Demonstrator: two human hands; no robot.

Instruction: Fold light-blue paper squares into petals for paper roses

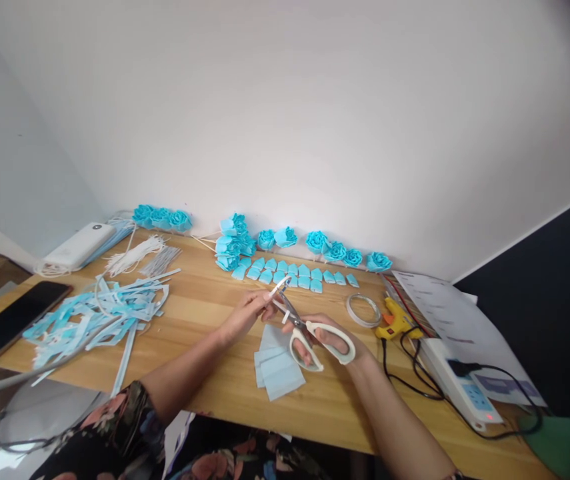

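Note:
My right hand (327,333) has its fingers through the cream handles of a pair of scissors (299,323), whose blades point up and left toward my other hand. My left hand (252,311) pinches a narrow white strip (279,288) that curves up beside the blades. Below the scissors, several pale blue fabric pieces (279,373) lie overlapping on the wooden table (189,320). Behind my hands are two rows of small blue petal pieces (292,269). Blue fabric flowers (235,243) stand along the wall.
Blue and white strips (99,313) are heaped at left, near a black phone (9,323) and a white power bank (79,245). At right are a roll of tape (363,311), a yellow glue gun (399,321), its black cable and a power strip (459,383).

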